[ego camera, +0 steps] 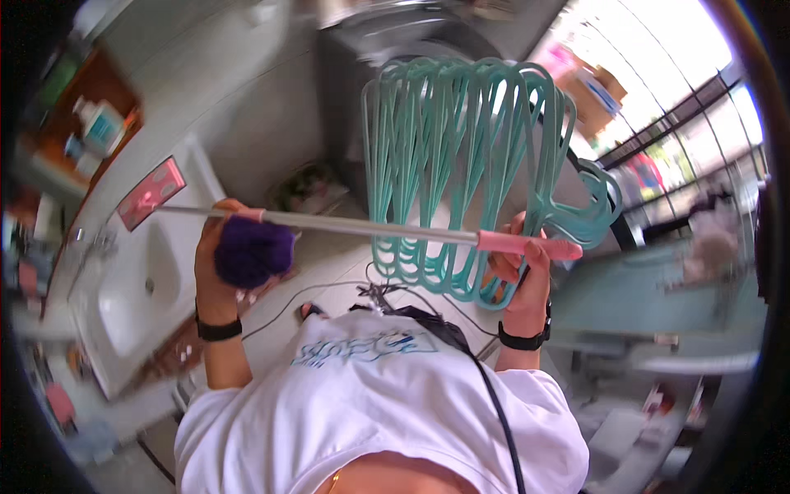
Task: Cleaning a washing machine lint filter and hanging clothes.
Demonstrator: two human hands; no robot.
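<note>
My left hand (211, 265) grips a bunched purple cloth (254, 252) together with the metal shaft of a long pole (352, 225). At the pole's far left end is a flat pink rectangular head (151, 192). My right hand (526, 272) closes around the pole's pink handle (524, 244). The same hand also holds a thick bundle of teal clothes hangers (453, 148), whose hooks point to the right. The pole runs across in front of the hangers, nearly level. Some right-hand fingers are hidden behind the hangers.
A white washbasin (133, 302) stands at the left, beside a brown shelf with a pump bottle (102, 126). A dark grey appliance (342, 80) is ahead. Cables (321, 285) hang near my waist. At the right are a barred window (666, 123), a cardboard box (595, 105) and a pale counter (642, 296).
</note>
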